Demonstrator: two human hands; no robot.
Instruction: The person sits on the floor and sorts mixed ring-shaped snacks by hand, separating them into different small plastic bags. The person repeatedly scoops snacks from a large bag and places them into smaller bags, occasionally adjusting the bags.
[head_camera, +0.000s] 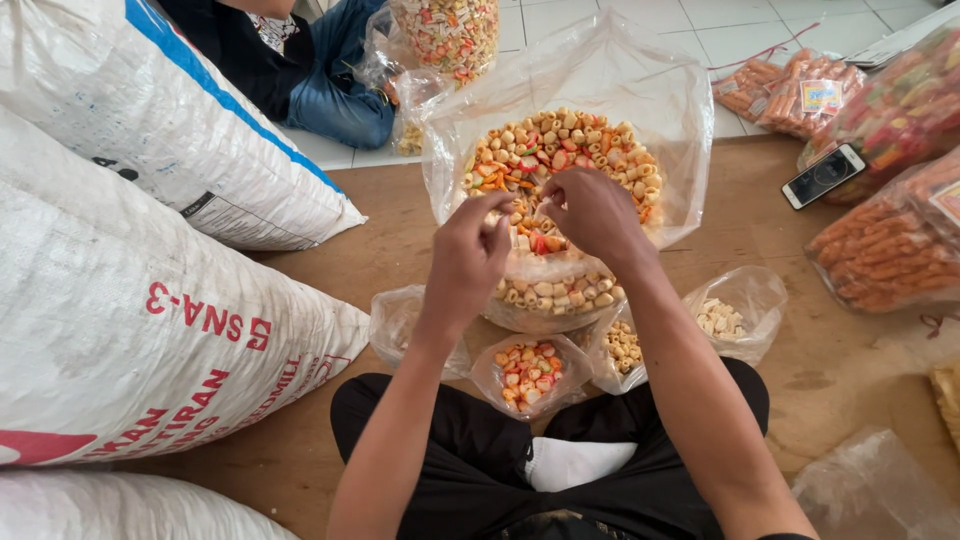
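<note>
Both hands are picking over the large clear bag of mixed snack crackers (560, 160).

The left hand (470, 255) is sitting at 7 o'clock of the bag's open mouth, fingers curled narrow and pinched together (whether a cracker is inside the pinch, cannot tell). The right hand (590, 210) is hovering at 6 o'clock, just beside the left, fingers bent narrow over the pieces; contents of its grip not visible. Below the big bag, four small clear bags are lying near the knees: an almost empty one (395, 325) at 8 o'clock, red-and-orange pieces (528, 372) at 6, tan rings (622, 348) at 5, pale pieces (728, 315) at 4. A smartphone (823, 175) is lying well apart at 3 o'clock.
</note>
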